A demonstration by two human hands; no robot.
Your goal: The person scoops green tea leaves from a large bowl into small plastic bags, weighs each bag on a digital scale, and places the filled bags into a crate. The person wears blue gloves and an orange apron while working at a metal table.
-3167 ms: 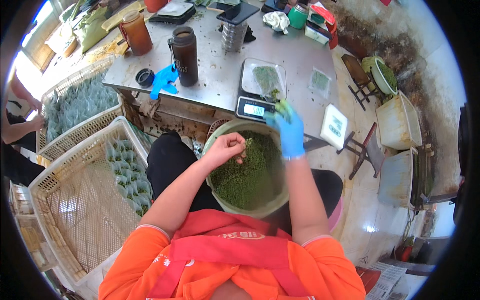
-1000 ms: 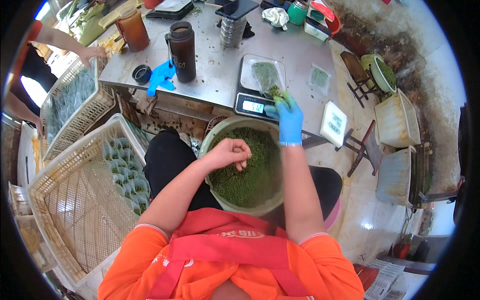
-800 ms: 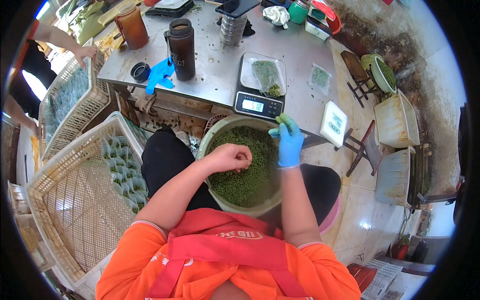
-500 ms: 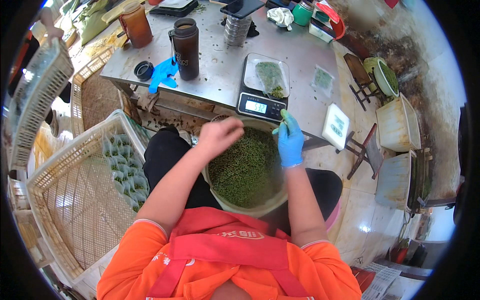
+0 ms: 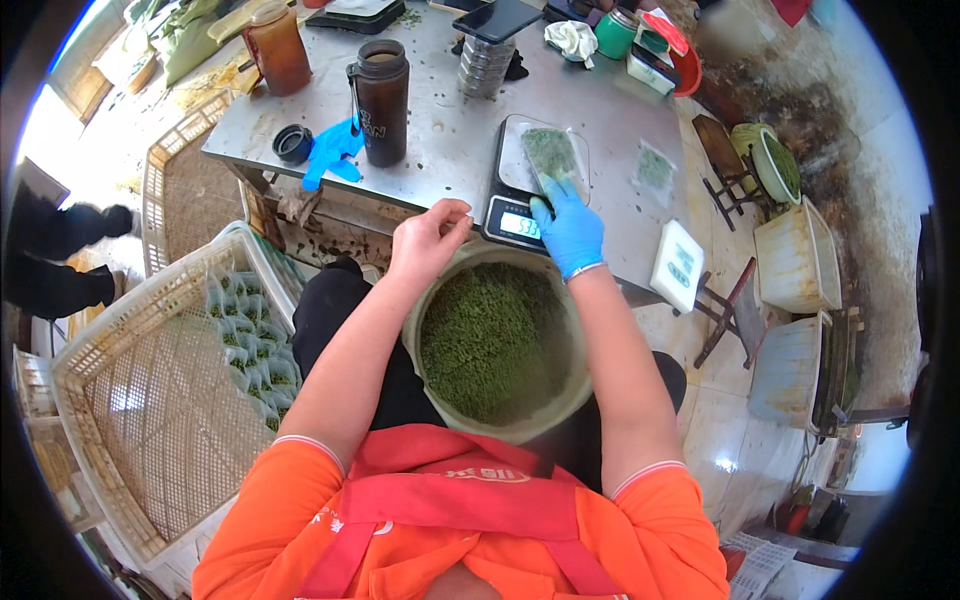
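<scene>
A clear plastic bag of small green buds or leaves lies on the digital scale at the table's front edge. My right hand, in a blue glove, reaches over the scale with its fingers closed on the bag's near end. That end is hidden under the glove. My left hand is bare and hovers left of the scale, thumb and fingers curled together, nothing visible in them. Below both hands, between my legs, stands a round tub heaped with the green buds.
Another filled bag lies right of the scale. On the table stand a dark bottle, a brown jug and a blue glove. A white lidded box sits at the right corner. At left, a plastic crate holds several filled bags.
My right hand has moved from above the tub forward onto the bag on the scale. My left hand has shifted slightly left and forward. The crate carried at far left has left the view.
</scene>
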